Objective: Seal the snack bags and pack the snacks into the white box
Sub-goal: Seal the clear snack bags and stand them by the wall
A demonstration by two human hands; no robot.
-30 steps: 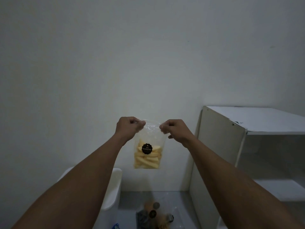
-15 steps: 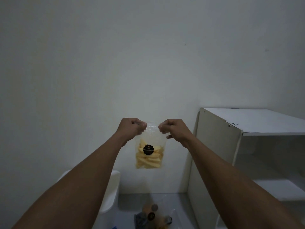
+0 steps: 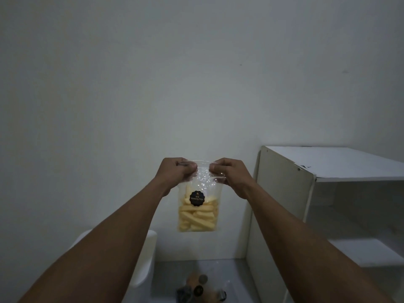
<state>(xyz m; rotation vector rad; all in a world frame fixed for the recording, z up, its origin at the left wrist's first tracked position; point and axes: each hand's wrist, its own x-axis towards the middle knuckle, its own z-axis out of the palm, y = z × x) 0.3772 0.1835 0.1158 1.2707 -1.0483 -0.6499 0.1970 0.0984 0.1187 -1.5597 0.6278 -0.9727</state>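
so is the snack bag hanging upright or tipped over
Upright: the snack bag hangs straight down, pinched at its top corners by the left hand and right hand, sticks settled at the bottom.

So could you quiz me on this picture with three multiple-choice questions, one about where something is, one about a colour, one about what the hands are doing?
1. Where is the white shelf?
A. To the right of the bag
B. To the left of the bag
C. Above the bag

2. What colour are the sticks in the bag?
A. Green
B. Pale yellow
C. Red

3. How is the bag held?
A. Lying on the floor
B. One hand at its bottom
C. Both hands pinching its top edge

Answers: 1 A, the shelf stands right of the hanging bag. 2 B, they show yellow through clear plastic. 3 C, the left hand and right hand grip the top corners.
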